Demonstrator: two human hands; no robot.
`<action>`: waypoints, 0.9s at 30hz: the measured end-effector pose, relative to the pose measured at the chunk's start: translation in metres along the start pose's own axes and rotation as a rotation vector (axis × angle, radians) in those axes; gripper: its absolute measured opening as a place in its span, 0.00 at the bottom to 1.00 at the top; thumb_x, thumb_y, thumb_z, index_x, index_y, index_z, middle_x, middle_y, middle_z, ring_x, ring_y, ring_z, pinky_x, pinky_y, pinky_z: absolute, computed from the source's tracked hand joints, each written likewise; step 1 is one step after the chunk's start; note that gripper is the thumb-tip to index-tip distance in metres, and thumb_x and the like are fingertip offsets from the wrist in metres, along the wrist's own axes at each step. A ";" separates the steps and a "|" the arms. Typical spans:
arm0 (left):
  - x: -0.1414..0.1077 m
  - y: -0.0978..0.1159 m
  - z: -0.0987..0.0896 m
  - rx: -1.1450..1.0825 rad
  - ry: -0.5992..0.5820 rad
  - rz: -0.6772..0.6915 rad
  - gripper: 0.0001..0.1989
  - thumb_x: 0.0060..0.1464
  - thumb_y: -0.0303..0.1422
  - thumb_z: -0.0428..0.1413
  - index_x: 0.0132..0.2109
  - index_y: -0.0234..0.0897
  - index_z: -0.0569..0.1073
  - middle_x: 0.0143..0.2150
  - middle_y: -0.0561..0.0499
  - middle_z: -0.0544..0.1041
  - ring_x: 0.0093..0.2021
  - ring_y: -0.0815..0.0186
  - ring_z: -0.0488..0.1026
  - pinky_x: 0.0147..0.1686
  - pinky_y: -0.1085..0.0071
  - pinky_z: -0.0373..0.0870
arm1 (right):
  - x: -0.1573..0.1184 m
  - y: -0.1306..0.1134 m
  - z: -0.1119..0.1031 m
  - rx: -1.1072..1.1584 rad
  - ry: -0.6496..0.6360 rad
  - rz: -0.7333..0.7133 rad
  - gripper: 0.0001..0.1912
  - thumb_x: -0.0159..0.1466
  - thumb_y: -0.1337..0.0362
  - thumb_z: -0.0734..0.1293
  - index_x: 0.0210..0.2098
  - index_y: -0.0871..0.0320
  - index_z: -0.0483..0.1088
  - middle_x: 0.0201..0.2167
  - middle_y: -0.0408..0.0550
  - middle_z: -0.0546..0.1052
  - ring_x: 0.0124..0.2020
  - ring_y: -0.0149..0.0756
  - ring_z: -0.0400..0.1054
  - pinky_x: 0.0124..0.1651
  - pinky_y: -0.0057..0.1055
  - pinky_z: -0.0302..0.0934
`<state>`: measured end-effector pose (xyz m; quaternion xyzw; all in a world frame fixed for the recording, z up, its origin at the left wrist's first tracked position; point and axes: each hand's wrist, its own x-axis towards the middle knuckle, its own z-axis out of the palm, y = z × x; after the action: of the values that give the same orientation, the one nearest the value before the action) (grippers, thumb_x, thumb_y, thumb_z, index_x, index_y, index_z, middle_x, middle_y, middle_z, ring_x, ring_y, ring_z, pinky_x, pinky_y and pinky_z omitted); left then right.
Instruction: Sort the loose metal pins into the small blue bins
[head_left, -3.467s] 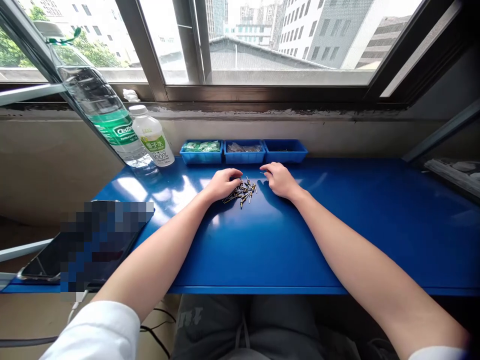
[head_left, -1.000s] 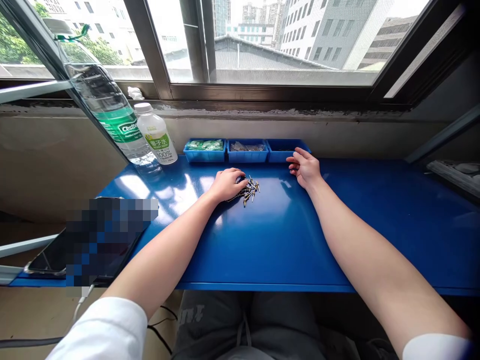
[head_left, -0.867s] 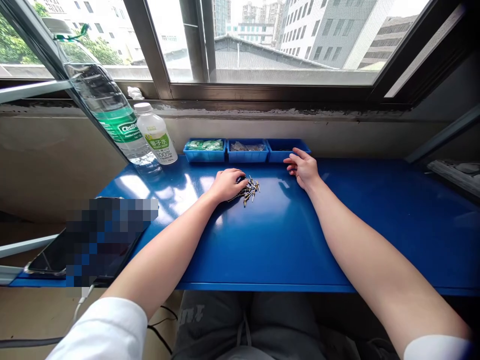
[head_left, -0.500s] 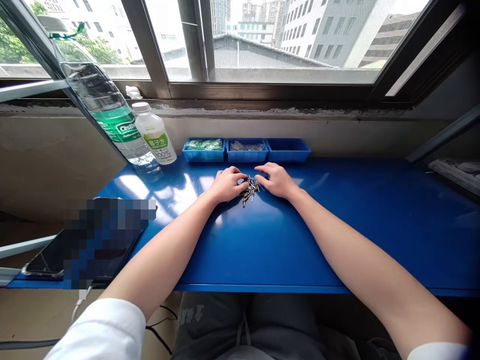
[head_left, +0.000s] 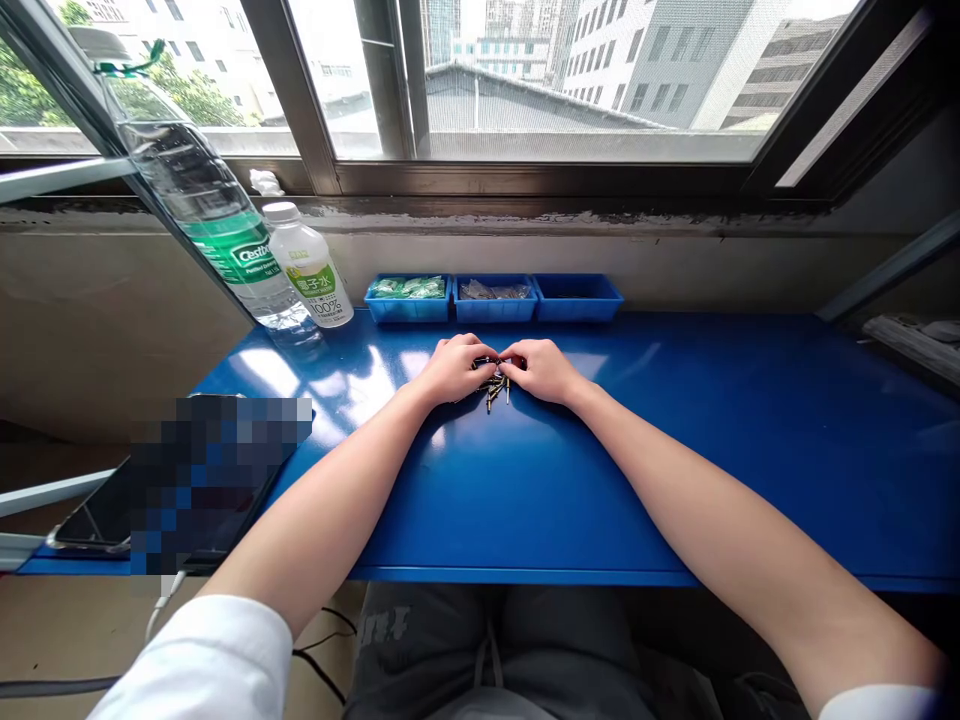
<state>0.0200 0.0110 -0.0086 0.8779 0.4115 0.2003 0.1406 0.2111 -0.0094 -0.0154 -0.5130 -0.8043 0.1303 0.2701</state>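
A small pile of thin metal pieces [head_left: 491, 390], brass and dark in colour, lies on the blue table between my hands. My left hand [head_left: 459, 368] rests at the pile's left side, its fingers curled round some of the pieces. From the right, my right hand [head_left: 541, 370] reaches over the pile's edge with thumb and fingers closed in on the pieces. The fingertips of both hands nearly meet above the pile and partly hide it. Which single pieces are gripped is too small to tell.
Behind the hands stand three blue bins: one with green packets [head_left: 409, 289], one with greyish packets [head_left: 493, 291], one with dark contents [head_left: 576, 292]. A large water bottle [head_left: 225, 230] and a white bottle [head_left: 309, 265] stand back left. A dark device [head_left: 97, 510] lies front left.
My right hand has moved left onto the pile, and its spread fingers have closed in. My left hand has hardly moved.
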 end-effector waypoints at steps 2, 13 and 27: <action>0.000 0.001 -0.001 0.002 0.001 0.002 0.16 0.58 0.40 0.48 0.47 0.44 0.77 0.46 0.47 0.74 0.50 0.57 0.69 0.52 0.58 0.61 | 0.000 0.001 0.000 0.066 -0.003 0.012 0.09 0.59 0.61 0.66 0.36 0.57 0.76 0.27 0.45 0.77 0.28 0.32 0.68 0.31 0.28 0.57; 0.000 0.001 -0.002 0.006 0.000 0.008 0.16 0.57 0.41 0.49 0.46 0.43 0.77 0.46 0.48 0.75 0.49 0.57 0.69 0.51 0.59 0.62 | -0.004 -0.004 -0.006 0.217 0.009 0.052 0.08 0.56 0.63 0.66 0.32 0.57 0.76 0.28 0.44 0.78 0.28 0.31 0.69 0.31 0.27 0.60; 0.002 -0.006 0.003 -0.098 0.119 0.135 0.15 0.60 0.41 0.50 0.41 0.41 0.79 0.41 0.48 0.77 0.42 0.63 0.72 0.44 0.68 0.66 | -0.004 -0.010 0.000 0.445 0.191 0.064 0.10 0.57 0.58 0.68 0.35 0.57 0.75 0.32 0.47 0.78 0.30 0.34 0.70 0.35 0.31 0.65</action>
<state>0.0184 0.0159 -0.0130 0.8823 0.3487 0.2809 0.1450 0.2049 -0.0179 -0.0115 -0.4760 -0.7100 0.2635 0.4471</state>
